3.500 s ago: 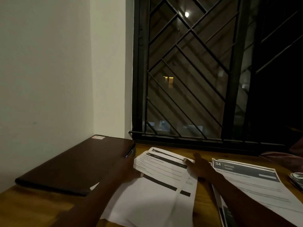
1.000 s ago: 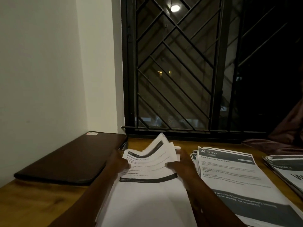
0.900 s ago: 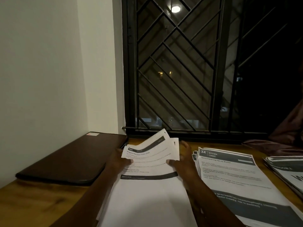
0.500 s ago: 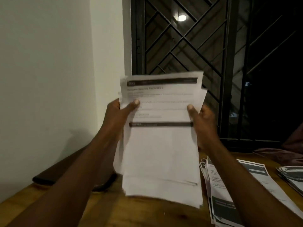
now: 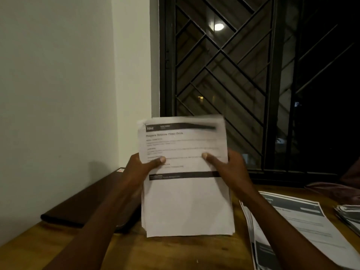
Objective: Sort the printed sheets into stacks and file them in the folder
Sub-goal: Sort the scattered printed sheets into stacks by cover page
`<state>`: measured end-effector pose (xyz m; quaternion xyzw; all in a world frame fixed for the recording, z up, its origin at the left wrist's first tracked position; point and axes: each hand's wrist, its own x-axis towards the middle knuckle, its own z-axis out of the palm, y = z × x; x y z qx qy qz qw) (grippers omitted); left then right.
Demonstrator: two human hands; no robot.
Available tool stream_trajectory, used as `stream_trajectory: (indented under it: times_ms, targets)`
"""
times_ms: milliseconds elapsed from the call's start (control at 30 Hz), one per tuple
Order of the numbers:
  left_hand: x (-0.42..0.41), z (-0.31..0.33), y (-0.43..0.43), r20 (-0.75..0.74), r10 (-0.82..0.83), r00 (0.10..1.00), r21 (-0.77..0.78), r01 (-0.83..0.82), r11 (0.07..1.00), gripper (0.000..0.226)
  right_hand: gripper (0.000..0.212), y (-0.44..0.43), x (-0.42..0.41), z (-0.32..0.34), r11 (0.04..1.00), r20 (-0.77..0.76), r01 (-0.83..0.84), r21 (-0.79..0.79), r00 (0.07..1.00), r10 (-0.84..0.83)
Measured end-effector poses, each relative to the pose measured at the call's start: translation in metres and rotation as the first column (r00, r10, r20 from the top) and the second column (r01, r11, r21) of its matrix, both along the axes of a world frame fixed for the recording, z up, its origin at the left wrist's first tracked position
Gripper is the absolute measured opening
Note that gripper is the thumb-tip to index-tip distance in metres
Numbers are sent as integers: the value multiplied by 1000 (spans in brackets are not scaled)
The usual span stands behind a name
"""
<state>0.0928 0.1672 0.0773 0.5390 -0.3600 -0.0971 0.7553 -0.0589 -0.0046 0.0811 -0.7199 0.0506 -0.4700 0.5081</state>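
Held stack of printed sheets: upright, front pg facing the camera, between both hands. Top pg is white w/ a dark header bar, a bold title line and a few lines of small text (too blurred to read), then a dark band across the middle; the lower half is blank. Edges roughly squared, w/ a few corners sticking out at top L. Left hand grips the L edge, thumb pressed on the front, fingers hidden behind. Right hand grips the R edge the same way. Can't tell if the bottom edge touches the table.

Folder: dark brown, closed, lying flat down-L of the held stack, partly behind the left forearm.

Second stack: flat on the table down-R of the held stack, slightly fanned, dark header on the top pg. Third stack is further R, cut off by the frame edge.

Table is warm brown wood. Behind the held stack is a window grille, black diagonal bars, dark outside. Pale wall to the L. Dark red cloth far R.
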Motion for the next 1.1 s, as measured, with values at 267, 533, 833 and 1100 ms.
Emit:
stream_trajectory:
  times_ms: [267, 533, 833, 1100]
  targets:
    - [6, -16, -5, -159, -180, 971, 80, 195, 978, 52, 31, -5, 9, -25, 989, -73, -66, 135, 994, 76]
    - [23, -15, -2, -204, -213, 956, 90, 235, 968, 47, 13, -11, 9, -13, 931, 3, -208, 301, 976, 217]
    - [31, -37, 9, -327, -342, 881, 86, 388, 918, 50, 11, -17, 10, -22, 948, -61, -145, 284, 984, 168]
    - [40, -66, -8, -326, -214, 921, 192, 286, 939, 33, 12, -24, 17, -62, 910, -151, 41, 412, 988, 24]
